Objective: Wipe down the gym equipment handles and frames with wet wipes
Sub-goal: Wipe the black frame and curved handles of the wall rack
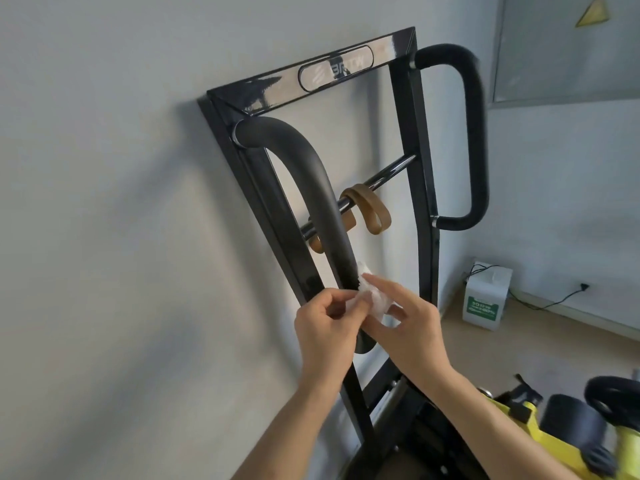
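A black metal frame (pixel 346 72) leans against the wall, with a padded black handle on its left (pixel 311 174) and another on its right (pixel 474 133). A white wet wipe (pixel 133 296) is pinched between both my hands, right against the lower part of the left handle. My left hand (pixel 325 327) grips the wipe's left side with thumb and fingers. My right hand (pixel 412 327) holds its right side, fingers spread over it. The handle's lower end is hidden behind my hands.
A chrome crossbar (pixel 384 174) spans the frame with a brown strap (pixel 367 209) looped over it. A white and green wipe box (pixel 485 303) stands on the floor at the right. Yellow and black equipment (pixel 571 431) sits at the lower right.
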Demonstrator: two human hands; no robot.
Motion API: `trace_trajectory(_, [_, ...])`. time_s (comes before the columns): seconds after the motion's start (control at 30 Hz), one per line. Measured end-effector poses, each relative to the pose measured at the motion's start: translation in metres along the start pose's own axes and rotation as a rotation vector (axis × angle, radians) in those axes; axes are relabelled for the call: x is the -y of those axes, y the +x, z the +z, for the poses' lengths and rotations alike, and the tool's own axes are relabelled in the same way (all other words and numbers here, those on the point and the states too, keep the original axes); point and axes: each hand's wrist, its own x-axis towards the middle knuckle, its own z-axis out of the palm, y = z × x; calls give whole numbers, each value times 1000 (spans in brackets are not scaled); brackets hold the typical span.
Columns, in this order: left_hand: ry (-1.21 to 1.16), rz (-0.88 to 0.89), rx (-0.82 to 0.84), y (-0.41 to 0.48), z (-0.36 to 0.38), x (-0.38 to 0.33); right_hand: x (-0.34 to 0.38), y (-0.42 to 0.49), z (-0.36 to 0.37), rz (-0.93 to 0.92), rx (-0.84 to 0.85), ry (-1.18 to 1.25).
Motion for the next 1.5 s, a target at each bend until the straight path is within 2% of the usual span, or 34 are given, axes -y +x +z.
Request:
trace_trajectory(0.1, [-59,3,41,2,-7,-10,5,9,-3,-40,-30,-47])
trace_trajectory(0.2, [-112,37,-80,14,-26,-22,15,24,-11,-38,-93,-60])
trace_trajectory(0.27, [-36,187,-178,31,-40,-32,26,38,-14,-63,-127,-65])
trace_trajectory(0.33, [59,433,-231,56,-53,-46,42,57,-13,-93,-131,-29])
trace_trajectory(0.43, [231,762,-185,98,-65,-64,64,90,-1,-163,-127,-46])
trace_trajectory(0.6, [422,958,-98,134,-74,-81,84,101,23,-288,-172,-116])
trace_trajectory(0.73, [422,987,-108,136,-74,-81,59,76,18,-301,-152,-141])
trace_trajectory(0.93, [393,1005,-119,139,-73,-78,38,45,0,-33,10,-245])
trace_trajectory(1.03, [392,1004,-132,140,-74,-78,38,47,-1,19,5,-249])
trace_trajectory(1.17, [383,987,-122,140,-76,-78,68,75,11,-114,-130,-182])
trace_trajectory(1.27, [385,974,-110,138,-79,-80,96,102,16,-251,-164,-169])
trace_trajectory(1.37, [347,921,-64,135,-83,-83,116,127,15,-361,-104,-208])
trace_trajectory(1.5, [193,824,-41,134,-86,-93,138,170,7,-353,115,-323])
